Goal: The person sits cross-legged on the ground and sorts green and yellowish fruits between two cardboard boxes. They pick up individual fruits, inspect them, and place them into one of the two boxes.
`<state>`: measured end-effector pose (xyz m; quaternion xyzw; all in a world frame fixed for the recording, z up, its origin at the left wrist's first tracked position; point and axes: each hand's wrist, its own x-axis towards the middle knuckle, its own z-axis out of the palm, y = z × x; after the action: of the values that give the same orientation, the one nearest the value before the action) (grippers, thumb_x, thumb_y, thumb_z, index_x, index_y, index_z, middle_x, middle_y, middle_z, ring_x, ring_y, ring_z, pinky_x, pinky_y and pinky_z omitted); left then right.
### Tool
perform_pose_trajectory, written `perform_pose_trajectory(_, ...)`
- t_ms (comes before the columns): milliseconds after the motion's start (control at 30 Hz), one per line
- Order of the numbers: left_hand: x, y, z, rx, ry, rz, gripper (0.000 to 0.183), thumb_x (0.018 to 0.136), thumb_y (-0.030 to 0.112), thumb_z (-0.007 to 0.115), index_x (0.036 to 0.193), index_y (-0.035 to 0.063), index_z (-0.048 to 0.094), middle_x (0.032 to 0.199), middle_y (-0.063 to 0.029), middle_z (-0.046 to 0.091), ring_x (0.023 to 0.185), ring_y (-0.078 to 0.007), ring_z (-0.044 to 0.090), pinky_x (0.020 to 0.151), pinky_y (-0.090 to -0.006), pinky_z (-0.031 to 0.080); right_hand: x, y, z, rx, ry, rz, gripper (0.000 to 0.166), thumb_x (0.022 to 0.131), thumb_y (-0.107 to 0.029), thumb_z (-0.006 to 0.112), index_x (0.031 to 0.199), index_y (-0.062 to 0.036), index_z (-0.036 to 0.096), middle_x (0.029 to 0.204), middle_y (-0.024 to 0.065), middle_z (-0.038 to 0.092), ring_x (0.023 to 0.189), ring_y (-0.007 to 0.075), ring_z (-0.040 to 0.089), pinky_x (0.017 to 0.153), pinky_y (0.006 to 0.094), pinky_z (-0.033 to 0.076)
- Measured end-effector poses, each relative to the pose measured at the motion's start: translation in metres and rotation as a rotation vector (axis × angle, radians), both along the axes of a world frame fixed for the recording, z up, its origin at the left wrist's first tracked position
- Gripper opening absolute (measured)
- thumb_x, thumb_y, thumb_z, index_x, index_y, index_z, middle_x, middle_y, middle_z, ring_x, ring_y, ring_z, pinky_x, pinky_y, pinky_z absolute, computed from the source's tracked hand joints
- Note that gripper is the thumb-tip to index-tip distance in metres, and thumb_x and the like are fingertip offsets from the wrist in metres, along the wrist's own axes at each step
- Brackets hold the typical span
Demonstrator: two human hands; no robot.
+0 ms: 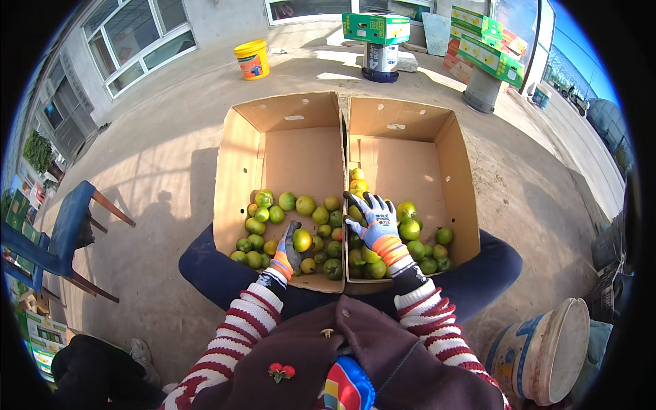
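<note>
Two open cardboard boxes stand side by side before me, across my legs. In the left box [302,159], green and yellowish tomatoes [305,205] lie loosely over the near half. My left hand [287,251], in a dark-palmed work glove, cups a yellow-green tomato [302,240] against its palm; the fingers beneath it are hidden. Over the left side of the right box [405,164] is my right hand [378,220], in a blue and orange glove, palm down with its fingers spread. It covers part of the tomatoes there. More tomatoes [409,229] lie to its right.
A yellow bucket [251,60] stands ahead. Green cartons rest on upturned buckets, one carton [376,29] ahead and others [482,54] at right. A blue chair [72,230] is at left, a person's dark-clothed leg [97,369] behind it. A large pail [538,353] stands near right.
</note>
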<state>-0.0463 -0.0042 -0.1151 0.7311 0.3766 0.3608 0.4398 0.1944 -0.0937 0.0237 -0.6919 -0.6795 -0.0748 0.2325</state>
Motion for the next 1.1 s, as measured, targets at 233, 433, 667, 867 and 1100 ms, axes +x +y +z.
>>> perform_pose_trajectory(233, 0.019, 0.003, 0.012, -0.63, -0.977, 0.276, 0.062, 0.096, 0.046, 0.044, 0.149, 0.0223, 0.022, 0.153, -0.0017, 0.018, 0.138, -0.0277, 0.025, 0.111, -0.0469, 0.023, 0.02, 0.007, -0.02, 0.053, 0.394, 0.276, 0.058, 0.085, -0.034, 0.063, 0.138, -0.0231, 0.043, 0.123, 0.014, 0.058, 0.113, 0.0335, 0.054, 0.098, 0.0422, 0.04)
perform_pose_trajectory(433, 0.02, 0.003, 0.005, -0.453, -0.741, 0.002, 0.061, 0.098, 0.033, 0.049, 0.149, 0.0129, 0.022, 0.151, 0.0002, 0.025, 0.135, -0.0196, 0.031, 0.111, -0.0378, 0.026, 0.035, -0.013, -0.003, -0.434, 0.029, 0.131, 0.07, 0.078, -0.037, 0.07, 0.139, -0.0163, 0.042, 0.14, 0.0191, 0.043, 0.129, 0.0343, 0.042, 0.106, 0.041, 0.035)
perform_pose_trajectory(667, 0.019, 0.001, 0.002, -0.355, -0.687, -0.106, 0.053, 0.097, 0.021, 0.053, 0.145, 0.011, 0.034, 0.138, -0.0082, 0.045, 0.126, -0.017, 0.044, 0.104, -0.0323, 0.039, 0.037, 0.0, -0.031, -0.119, 0.421, 0.048, 0.074, 0.07, -0.02, 0.075, 0.137, -0.0132, 0.045, 0.129, 0.0176, 0.052, 0.119, 0.0337, 0.05, 0.101, 0.0399, 0.041)
perform_pose_trajectory(867, 0.018, -0.005, 0.045, -0.596, -0.841, -0.154, 0.054, 0.097, 0.042, 0.046, 0.141, 0.0119, 0.039, 0.124, -0.0099, 0.056, 0.109, -0.0207, 0.056, 0.096, -0.0371, 0.045, -0.011, -0.008, 0.016, 0.472, 0.779, 0.269, 0.07, 0.074, -0.012, 0.074, 0.137, -0.0046, 0.044, 0.133, 0.0156, 0.049, 0.123, 0.0309, 0.047, 0.104, 0.0387, 0.038)
perform_pose_trajectory(1100, 0.018, -0.034, 0.048, -0.84, -0.928, -0.42, 0.058, 0.097, 0.05, 0.039, 0.14, 0.0113, 0.035, 0.137, -0.0117, 0.046, 0.128, -0.0256, 0.044, 0.106, -0.043, 0.037, -0.061, -0.013, -0.005, -0.045, -0.16, 0.455, 0.064, 0.078, -0.032, 0.067, 0.135, -0.0128, 0.045, 0.134, 0.01, 0.049, 0.13, 0.0288, 0.039, 0.112, 0.0547, 0.02)
